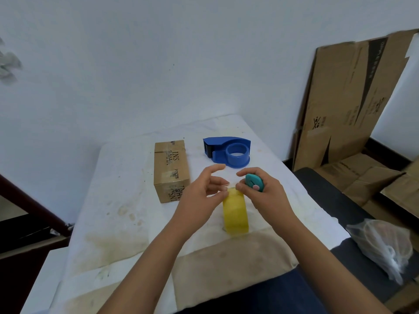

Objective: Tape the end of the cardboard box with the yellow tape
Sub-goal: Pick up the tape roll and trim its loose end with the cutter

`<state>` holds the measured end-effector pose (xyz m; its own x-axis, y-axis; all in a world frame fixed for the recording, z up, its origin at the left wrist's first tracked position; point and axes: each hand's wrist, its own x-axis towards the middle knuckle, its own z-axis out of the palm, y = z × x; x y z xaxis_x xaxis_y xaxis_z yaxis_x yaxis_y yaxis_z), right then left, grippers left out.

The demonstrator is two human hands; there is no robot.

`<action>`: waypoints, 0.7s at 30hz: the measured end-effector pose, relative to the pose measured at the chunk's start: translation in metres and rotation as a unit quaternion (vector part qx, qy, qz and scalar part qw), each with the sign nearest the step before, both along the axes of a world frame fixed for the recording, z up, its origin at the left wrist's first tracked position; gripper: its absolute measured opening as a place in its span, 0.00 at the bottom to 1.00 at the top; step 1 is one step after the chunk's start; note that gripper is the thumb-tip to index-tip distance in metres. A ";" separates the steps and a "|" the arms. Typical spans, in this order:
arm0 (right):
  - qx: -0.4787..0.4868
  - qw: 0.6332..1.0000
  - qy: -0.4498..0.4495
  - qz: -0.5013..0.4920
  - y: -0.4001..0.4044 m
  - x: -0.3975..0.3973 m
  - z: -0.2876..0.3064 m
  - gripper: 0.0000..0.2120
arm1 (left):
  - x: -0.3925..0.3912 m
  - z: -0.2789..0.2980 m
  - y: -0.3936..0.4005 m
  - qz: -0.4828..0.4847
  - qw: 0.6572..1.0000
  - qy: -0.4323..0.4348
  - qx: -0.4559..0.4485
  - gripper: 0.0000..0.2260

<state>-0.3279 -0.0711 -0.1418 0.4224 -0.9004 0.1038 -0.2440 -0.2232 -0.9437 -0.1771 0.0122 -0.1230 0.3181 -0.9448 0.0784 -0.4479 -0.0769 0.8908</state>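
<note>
A small closed cardboard box (171, 169) lies on the white-covered table (118, 200), its near end facing me. To its right a yellow tape roll (235, 214) stands on edge. My left hand (204, 196) touches the top of the roll with its fingertips, thumb and forefinger spread apart. My right hand (263, 191) holds a small teal cutter (255, 182) in its palm while its fingertips pinch at the roll's top, where a clear strip end seems to lift. Both hands sit to the right of the box, apart from it.
A blue tape dispenser (229, 150) without a roll lies at the table's far side. Flattened cardboard sheets (349, 98) lean on the wall to the right. A clear plastic bag (383, 248) rests on a dark surface at right. The table cloth is stained.
</note>
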 end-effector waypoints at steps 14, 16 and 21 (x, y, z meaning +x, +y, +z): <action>0.021 0.999 0.004 -0.041 0.000 -0.001 0.000 0.07 | -0.009 -0.017 0.007 0.021 0.995 0.086 -0.046 0.03; 0.026 0.999 0.000 -0.032 0.000 -0.002 0.001 0.06 | -0.007 -0.017 0.008 0.011 0.997 0.069 -0.042 0.05; 0.034 0.999 -0.003 -0.004 0.000 -0.003 0.005 0.03 | -0.007 -0.017 0.006 0.034 0.997 0.032 -0.054 0.09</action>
